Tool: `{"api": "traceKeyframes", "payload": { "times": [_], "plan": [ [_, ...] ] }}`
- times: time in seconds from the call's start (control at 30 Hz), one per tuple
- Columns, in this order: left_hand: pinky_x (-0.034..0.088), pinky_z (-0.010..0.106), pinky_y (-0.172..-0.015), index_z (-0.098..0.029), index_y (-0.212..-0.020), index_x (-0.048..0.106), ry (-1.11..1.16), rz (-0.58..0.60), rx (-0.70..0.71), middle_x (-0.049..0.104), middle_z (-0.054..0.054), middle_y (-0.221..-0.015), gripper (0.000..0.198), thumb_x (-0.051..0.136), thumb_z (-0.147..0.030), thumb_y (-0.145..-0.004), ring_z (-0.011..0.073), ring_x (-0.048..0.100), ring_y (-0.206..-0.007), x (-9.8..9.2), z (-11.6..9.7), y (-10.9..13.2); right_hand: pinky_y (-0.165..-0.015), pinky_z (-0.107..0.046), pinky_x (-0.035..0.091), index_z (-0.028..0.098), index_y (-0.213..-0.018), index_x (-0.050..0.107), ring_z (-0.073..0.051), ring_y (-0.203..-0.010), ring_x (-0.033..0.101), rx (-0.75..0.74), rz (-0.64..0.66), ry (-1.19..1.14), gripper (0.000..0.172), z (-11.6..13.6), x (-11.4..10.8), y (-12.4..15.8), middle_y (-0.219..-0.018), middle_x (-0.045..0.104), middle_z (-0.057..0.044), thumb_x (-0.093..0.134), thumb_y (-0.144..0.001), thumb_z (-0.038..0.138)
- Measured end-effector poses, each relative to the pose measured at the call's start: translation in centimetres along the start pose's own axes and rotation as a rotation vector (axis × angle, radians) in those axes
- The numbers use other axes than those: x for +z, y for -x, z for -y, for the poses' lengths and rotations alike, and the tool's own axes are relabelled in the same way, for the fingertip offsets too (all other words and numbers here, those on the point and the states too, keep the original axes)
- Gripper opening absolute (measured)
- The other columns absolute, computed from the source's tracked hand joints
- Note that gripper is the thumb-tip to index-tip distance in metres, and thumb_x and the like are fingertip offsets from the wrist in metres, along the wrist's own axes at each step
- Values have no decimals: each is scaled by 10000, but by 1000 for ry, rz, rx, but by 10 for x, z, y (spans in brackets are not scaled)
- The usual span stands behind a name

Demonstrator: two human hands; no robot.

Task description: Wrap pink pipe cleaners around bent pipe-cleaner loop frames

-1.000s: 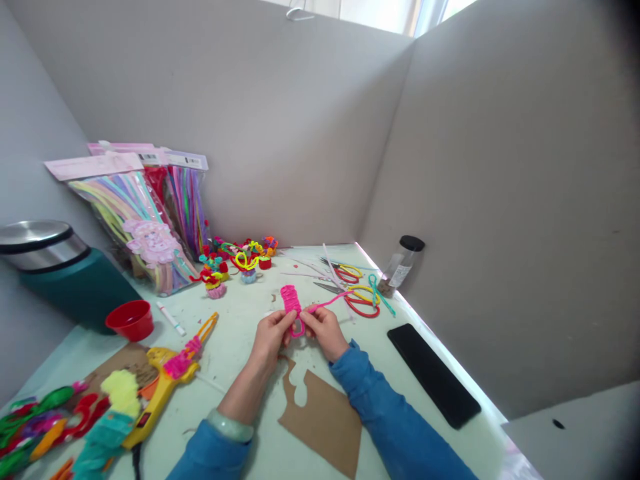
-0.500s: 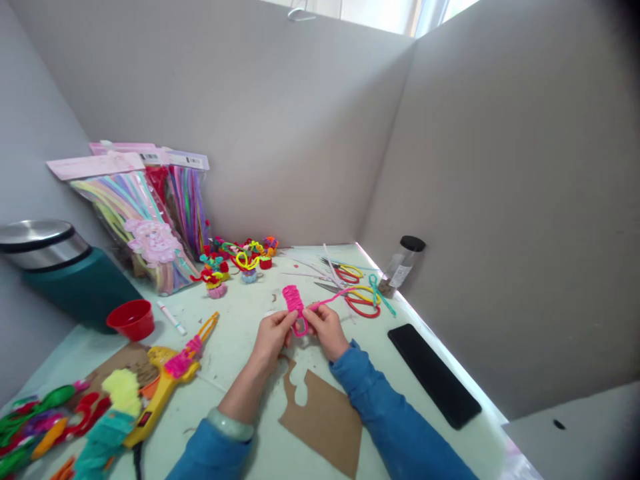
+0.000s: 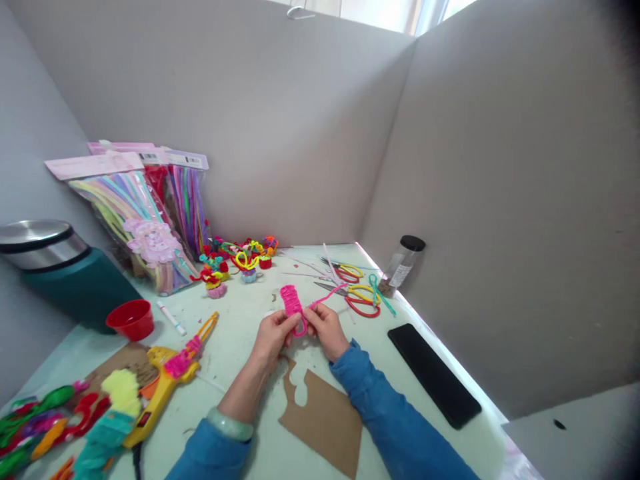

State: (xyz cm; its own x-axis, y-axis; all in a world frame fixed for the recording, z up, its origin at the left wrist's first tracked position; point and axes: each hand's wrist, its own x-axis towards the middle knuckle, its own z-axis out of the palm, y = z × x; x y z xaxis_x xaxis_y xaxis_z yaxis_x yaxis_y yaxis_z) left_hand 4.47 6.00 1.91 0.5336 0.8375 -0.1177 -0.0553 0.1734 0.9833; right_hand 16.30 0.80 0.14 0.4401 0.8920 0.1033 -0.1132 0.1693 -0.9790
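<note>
Between my hands, above the table, is a bright pink pipe-cleaner piece (image 3: 291,299), wound tightly into a flat strip at its upper part with a narrow loop at the bottom. My left hand (image 3: 275,333) pinches its left side between thumb and fingers. My right hand (image 3: 324,328) grips the right side, where a loose pink tail runs out toward the scissors. Fingertips cover part of the loop. Just below my hands lies a cut piece of brown cardboard (image 3: 327,420) with a notched edge.
Two pairs of scissors (image 3: 367,308) and a lidded jar (image 3: 403,263) stand right of centre, a black phone (image 3: 434,375) nearer. On the left are a yellow glue gun (image 3: 163,397), red cup (image 3: 131,320), teal bottle (image 3: 75,287) and bagged pipe cleaners (image 3: 140,227).
The pink piece has tilted slightly to the left at its top, and its loose tail has shifted a little. Both hands keep their hold in nearly the same place.
</note>
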Motion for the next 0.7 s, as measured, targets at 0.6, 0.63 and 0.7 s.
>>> {"api": "traceKeyframes", "payload": {
  "times": [0.6, 0.63, 0.7],
  "plan": [
    [226, 185, -401, -132, -623, 560, -39, 78, 118, 424, -61, -395, 267, 640, -381, -677, 45, 312, -368, 0, -10, 3, -378, -181, 252, 167, -645, 502, -54, -370, 365, 101, 86, -161, 280, 2, -2, 0, -447, 459, 70, 626, -720, 407],
    [227, 186, -400, -131, -624, 564, -45, 69, 120, 425, -61, -395, 269, 643, -383, -672, 46, 313, -366, 0, -9, 3, -378, -183, 250, 168, -656, 507, -55, -368, 361, 84, 57, -149, 273, 2, -1, 0, -437, 452, 74, 631, -713, 404],
    [226, 188, -394, -128, -628, 570, -54, 37, 116, 423, -62, -390, 278, 651, -392, -659, 47, 314, -360, 1, -9, 3, -378, -188, 249, 169, -674, 520, -58, -370, 360, 33, -25, -97, 262, 4, 0, 0, -436, 448, 78, 648, -693, 398]
  ]
}}
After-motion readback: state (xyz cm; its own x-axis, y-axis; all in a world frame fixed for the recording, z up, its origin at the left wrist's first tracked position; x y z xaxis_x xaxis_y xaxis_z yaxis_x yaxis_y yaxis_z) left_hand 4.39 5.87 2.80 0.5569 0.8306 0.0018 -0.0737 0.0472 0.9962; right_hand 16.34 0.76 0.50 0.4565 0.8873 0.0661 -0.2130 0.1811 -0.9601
